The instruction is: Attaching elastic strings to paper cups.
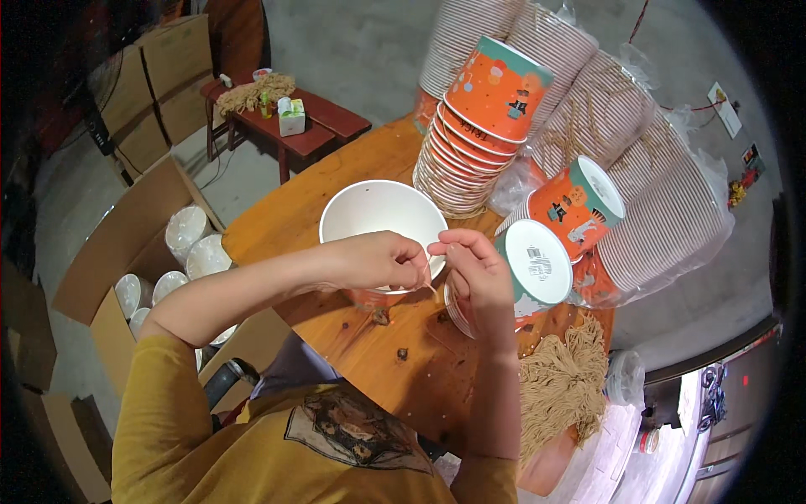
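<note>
A white-lined paper bowl [378, 214] with an orange outside stands open on the round wooden table [336, 181]. My left hand [378, 260] and my right hand [474, 273] meet at its near rim, fingers pinched on a thin tan string [431, 288]. Just right of my right hand lies a tilted stack of orange and teal bowls [537, 265], bases facing me.
Tall stacks of paper bowls [478, 126] and bagged stacks [646, 193] crowd the table's far right. A bundle of tan strings [562, 382] lies at the near right. A cardboard box of bowls [168, 269] sits on the floor left. A red bench [315, 134] stands behind.
</note>
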`<act>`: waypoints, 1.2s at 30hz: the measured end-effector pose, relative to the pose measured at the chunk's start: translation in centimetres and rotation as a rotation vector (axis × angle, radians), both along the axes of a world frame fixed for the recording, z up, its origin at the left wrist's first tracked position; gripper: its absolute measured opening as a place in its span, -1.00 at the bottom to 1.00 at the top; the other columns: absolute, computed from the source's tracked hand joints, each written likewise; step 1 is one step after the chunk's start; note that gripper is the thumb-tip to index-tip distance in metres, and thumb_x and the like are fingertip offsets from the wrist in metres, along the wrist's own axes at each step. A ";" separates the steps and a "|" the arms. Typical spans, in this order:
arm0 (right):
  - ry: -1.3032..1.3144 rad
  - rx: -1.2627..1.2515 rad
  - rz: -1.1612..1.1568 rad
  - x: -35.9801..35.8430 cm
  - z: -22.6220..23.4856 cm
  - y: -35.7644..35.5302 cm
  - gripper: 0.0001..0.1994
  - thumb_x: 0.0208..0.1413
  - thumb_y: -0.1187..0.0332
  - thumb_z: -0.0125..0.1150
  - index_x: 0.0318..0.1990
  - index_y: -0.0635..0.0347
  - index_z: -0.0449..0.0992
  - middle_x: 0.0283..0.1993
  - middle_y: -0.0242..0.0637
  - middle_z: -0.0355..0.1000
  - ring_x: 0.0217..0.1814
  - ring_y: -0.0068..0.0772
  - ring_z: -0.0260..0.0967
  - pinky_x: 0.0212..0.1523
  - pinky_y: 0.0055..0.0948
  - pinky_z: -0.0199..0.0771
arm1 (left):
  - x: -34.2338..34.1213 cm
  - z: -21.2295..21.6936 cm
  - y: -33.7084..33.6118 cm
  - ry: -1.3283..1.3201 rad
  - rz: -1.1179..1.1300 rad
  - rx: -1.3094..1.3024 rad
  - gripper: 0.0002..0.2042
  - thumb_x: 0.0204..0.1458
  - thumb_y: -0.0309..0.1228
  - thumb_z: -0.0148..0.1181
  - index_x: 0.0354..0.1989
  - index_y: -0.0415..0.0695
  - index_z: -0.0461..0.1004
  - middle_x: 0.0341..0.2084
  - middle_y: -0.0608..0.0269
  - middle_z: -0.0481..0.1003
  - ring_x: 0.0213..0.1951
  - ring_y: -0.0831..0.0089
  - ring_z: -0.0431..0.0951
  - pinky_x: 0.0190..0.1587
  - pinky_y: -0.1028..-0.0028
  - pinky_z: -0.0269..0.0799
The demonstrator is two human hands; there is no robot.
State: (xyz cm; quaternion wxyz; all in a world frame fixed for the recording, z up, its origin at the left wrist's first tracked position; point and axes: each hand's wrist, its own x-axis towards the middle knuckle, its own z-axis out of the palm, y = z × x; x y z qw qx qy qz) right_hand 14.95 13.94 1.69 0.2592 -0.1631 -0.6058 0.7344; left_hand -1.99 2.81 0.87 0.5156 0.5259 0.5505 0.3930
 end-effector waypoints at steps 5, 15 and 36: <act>-0.072 0.054 -0.096 0.6 -0.8 -0.8 -0.87 0.24 0.46 0.02 -0.14 0.28 0.45 -0.30 -0.34 0.49 -0.62 -0.85 0.05 -0.59 -0.77 0.05 | 0.1 0.8 0.0 -0.034 0.082 -0.007 -0.86 0.10 -0.40 0.10 -0.31 -0.20 0.51 -0.44 0.41 0.46 -0.35 0.66 0.39 -0.25 0.60 0.34; -0.189 0.880 -0.339 0.3 -2.5 -3.4 -0.85 -0.02 0.46 0.34 -0.44 0.17 0.42 -0.48 -0.34 0.34 -0.55 -0.49 0.30 -0.51 -0.49 0.34 | -0.5 0.2 0.9 -0.212 0.074 -0.095 -0.90 0.10 -0.44 0.11 -0.29 -0.19 0.49 -0.48 0.46 0.44 -0.46 0.72 0.37 -0.42 0.68 0.28; -0.100 0.272 -0.243 0.8 -2.2 -2.1 -0.80 0.19 0.46 0.13 -0.08 0.35 0.36 -0.45 -0.42 0.34 -0.49 -0.70 0.27 -0.46 -0.69 0.31 | -0.6 1.0 0.6 -0.250 0.101 -0.085 -0.77 -0.05 -0.64 0.10 -0.19 -0.21 0.32 -0.38 0.34 0.41 -0.38 0.62 0.44 -0.31 0.62 0.41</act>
